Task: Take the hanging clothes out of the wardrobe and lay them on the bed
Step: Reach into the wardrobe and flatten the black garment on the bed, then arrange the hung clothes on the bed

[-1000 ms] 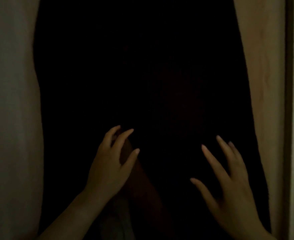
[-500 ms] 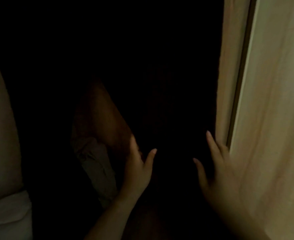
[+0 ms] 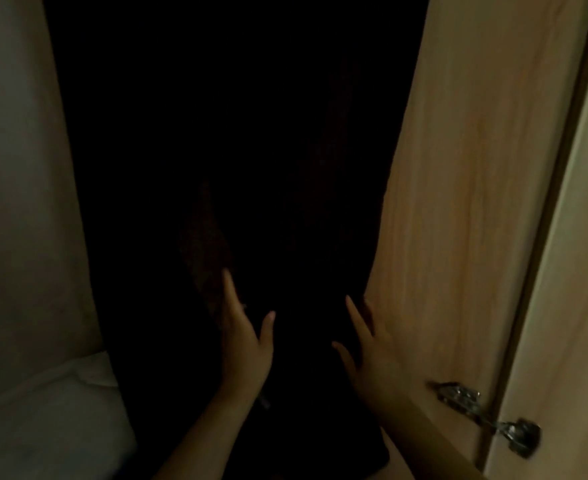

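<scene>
I look into a very dark wardrobe. Hanging clothes show only as a black mass (image 3: pixel 303 209), with a faint brownish garment (image 3: pixel 204 251) left of centre. My left hand (image 3: pixel 247 344) reaches in with fingers straight and apart, its fingertips against the brownish garment. My right hand (image 3: pixel 372 355) is spread open beside the wardrobe's wooden side panel (image 3: pixel 458 202), close to the dark clothes. Neither hand grips anything. Hangers and the rail are hidden in the dark.
A pale garment or panel (image 3: pixel 15 202) fills the left side, with a white fabric edge (image 3: pixel 60 403) at its bottom. A metal hinge (image 3: pixel 486 417) sits low on the right, next to the open door (image 3: pixel 569 306).
The view has swung back left and down, so the pale surface on the left shows more and the hinge has come into sight. Both hands stay open, a little closer together.
</scene>
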A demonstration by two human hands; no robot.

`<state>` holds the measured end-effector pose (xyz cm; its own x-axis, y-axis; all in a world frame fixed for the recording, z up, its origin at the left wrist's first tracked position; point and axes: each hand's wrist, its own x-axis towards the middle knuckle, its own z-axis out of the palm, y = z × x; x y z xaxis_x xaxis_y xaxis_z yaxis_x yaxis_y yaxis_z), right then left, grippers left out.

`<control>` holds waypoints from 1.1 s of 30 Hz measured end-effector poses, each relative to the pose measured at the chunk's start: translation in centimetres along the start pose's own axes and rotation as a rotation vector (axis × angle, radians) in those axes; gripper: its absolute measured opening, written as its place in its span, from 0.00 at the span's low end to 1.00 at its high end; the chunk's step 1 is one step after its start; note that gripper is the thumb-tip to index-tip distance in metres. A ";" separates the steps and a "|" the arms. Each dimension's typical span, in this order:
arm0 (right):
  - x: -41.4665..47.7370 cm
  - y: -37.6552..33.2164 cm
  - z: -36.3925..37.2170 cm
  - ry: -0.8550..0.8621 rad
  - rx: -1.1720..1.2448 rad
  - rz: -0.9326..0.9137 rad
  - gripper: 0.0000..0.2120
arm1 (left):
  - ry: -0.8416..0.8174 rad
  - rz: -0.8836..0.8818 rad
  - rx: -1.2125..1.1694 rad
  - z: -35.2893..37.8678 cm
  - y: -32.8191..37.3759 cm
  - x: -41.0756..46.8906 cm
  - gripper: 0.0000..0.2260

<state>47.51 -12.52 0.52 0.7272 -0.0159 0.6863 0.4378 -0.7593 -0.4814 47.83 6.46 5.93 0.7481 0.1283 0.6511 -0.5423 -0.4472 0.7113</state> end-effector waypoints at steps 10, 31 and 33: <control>-14.2 3.4 -1.4 -0.435 -0.359 0.214 0.26 | -0.725 0.220 0.831 1.8 -4.4 -11.1 0.25; -42.0 4.5 -29.9 -0.427 -0.463 0.765 0.32 | -1.259 0.287 0.503 16.0 16.2 -37.9 0.23; -47.2 4.9 -35.7 -0.357 -0.489 0.876 0.31 | -1.336 0.396 0.445 19.6 21.0 -42.6 0.24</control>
<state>-3.56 -38.71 -14.79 0.8332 -0.5522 -0.0313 -0.5159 -0.7555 -0.4039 12.07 -25.73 -12.10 0.5062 -0.8539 -0.1211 -0.8176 -0.5198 0.2477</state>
